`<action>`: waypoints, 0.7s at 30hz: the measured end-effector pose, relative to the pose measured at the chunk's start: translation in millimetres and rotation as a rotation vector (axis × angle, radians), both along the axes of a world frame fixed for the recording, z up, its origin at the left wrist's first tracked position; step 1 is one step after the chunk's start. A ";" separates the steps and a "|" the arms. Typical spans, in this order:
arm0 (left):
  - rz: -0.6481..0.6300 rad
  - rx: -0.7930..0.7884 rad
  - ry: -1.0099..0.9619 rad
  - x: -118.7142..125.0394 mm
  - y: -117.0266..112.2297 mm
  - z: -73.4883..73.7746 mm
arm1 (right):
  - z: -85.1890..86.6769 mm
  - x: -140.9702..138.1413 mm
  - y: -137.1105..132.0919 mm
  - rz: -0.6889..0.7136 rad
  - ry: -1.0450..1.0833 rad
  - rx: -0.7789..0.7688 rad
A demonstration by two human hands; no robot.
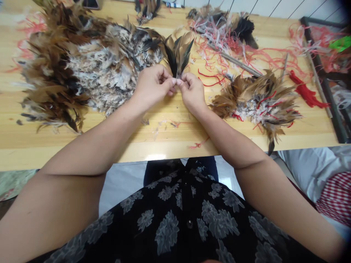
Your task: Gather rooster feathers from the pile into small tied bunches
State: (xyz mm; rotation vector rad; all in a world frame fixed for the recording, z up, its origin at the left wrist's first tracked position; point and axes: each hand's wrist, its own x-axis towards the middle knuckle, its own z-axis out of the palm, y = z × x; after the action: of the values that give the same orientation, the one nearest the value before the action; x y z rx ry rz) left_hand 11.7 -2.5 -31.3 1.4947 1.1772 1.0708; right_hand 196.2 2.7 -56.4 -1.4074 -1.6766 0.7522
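Observation:
A small fan of dark brown and black feathers (178, 51) stands upright between my two hands over the wooden table (153, 142). My left hand (153, 86) pinches the quill ends from the left, fingers closed. My right hand (192, 91) pinches the same quill ends from the right, fingertips touching those of the left. A big heap of brown, black and white feathers (82, 65) lies just left of my hands. A smaller bunch of brown feathers with red thread (257, 100) lies to the right.
Red threads (219, 65) and thin sticks (238, 63) are scattered across the far right of the table. Another tangle of feathers and strips (222, 25) lies at the back. A dark metal frame (326, 84) stands at the right edge, with red striped cloth (337, 197) below.

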 end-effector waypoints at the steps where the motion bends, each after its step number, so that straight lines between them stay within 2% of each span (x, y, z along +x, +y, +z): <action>1: -0.010 -0.007 -0.018 -0.3 1.9 -1.1 | -3.1 0.4 1.3 0.007 0.007 0.017; 5: -0.001 -0.043 -0.035 0.6 1.2 6.0 | -9.7 0.7 2.9 0.042 0.033 0.058; 8: 0.041 -0.078 -0.029 2.1 -4.8 18.5 | -4.6 0.0 -1.2 0.039 0.071 0.054; 12: 0.034 -0.148 -0.065 3.7 -9.8 31.3 | -2.2 0.3 -1.4 0.006 0.082 0.018; 18: 0.048 -0.188 -0.029 4.8 -11.2 35.2 | -19.8 4.3 10.1 0.052 0.094 0.057; 21: 0.057 -0.153 0.017 3.9 -11.7 33.8 | -20.3 5.1 10.5 0.069 0.081 0.048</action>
State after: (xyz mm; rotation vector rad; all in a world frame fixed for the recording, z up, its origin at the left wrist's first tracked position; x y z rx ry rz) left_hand 15.5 -14.2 2.5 1.3614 1.2914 0.9846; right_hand 201.3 13.2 -76.7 -1.2744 -1.6767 0.7921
